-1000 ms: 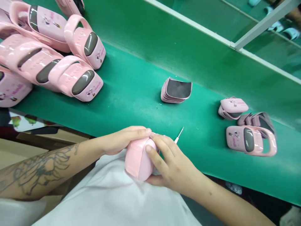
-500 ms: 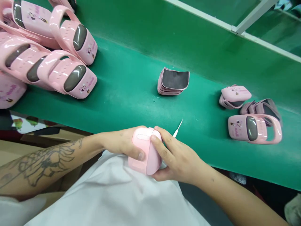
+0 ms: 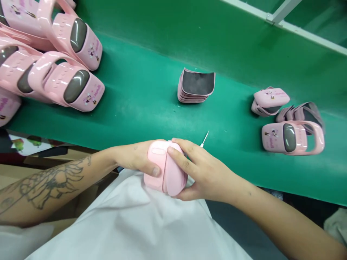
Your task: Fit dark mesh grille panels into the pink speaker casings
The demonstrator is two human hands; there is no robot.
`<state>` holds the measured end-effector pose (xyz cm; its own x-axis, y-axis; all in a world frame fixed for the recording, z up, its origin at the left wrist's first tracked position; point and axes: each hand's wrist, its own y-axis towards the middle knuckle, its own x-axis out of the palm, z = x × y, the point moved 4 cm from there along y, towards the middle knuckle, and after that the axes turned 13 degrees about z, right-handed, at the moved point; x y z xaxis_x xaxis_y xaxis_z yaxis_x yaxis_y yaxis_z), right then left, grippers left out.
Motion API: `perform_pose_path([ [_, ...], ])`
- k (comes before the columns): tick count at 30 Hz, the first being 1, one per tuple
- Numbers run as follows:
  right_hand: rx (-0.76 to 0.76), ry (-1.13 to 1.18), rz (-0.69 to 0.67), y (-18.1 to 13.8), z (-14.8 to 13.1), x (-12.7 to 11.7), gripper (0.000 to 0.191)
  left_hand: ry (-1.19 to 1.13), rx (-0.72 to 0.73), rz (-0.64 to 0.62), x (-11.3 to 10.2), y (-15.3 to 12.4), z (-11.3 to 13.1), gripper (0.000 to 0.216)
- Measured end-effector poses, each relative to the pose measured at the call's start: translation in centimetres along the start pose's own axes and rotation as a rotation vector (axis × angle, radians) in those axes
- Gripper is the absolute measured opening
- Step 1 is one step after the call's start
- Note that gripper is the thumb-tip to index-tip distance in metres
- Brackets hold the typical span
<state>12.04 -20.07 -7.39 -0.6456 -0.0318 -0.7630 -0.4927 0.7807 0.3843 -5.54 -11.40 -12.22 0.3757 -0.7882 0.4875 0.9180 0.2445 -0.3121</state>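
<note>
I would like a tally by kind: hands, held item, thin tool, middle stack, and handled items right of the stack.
Left hand and right hand: 2
Held pink item: 1
Thin white tool: 1
Stack of curved panels: 1
Pink handled item at right: 1
Total: 6

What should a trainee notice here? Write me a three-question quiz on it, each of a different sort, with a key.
1. True or false: the left hand and the right hand both touch the pink case.
2. Which lies nearer the right hand: the tool or the stack?
3. Fill in (light or dark): the stack's top face is ____.

Key: 1. True. 2. The tool. 3. Dark.
</note>
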Motion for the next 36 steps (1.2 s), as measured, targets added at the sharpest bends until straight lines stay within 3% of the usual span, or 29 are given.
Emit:
perform_pose_path([
  [4, 0.077, 0.008, -0.001, 1.0, 0.7, -0.9, 0.098, -0.073, 0.027, 0.122, -0.9, 0.4, 0.4, 0.071],
  [9, 0.101, -0.011, 0.158, 2.2, 2.7, -2.0, 0.112, -0.103, 0.159, 0.353, -2.0, 1.5, 2.0, 0.073],
  [12, 0.108, -0.084, 0.22, 3.1, 4.0, -2.5, 0.117, -0.114, 0.228, 0.429, -2.4, 2.2, 3.4, 0.079],
  [15, 0.084, -0.142, 0.259, 4.2, 4.5, -3.0, 0.117, -0.084, 0.298, 0.426, -2.4, 2.6, 4.9, 0.081],
  [21, -0.001, -0.136, 0.294, 5.1, 3.7, -3.6, 0.12, -0.083, 0.364, 0.336, -1.5, 2.7, 6.5, 0.063],
  [26, 0.008, -0.105, 0.314, 4.6, 3.0, -3.3, 0.117, -0.143, 0.314, 0.326, -0.8, 2.4, 6.4, 0.063],
  [36, 0.059, -0.097, 0.223, 4.0, 3.0, -2.9, 0.115, -0.2, 0.25, 0.346, -0.8, 1.9, 5.7, 0.068],
])
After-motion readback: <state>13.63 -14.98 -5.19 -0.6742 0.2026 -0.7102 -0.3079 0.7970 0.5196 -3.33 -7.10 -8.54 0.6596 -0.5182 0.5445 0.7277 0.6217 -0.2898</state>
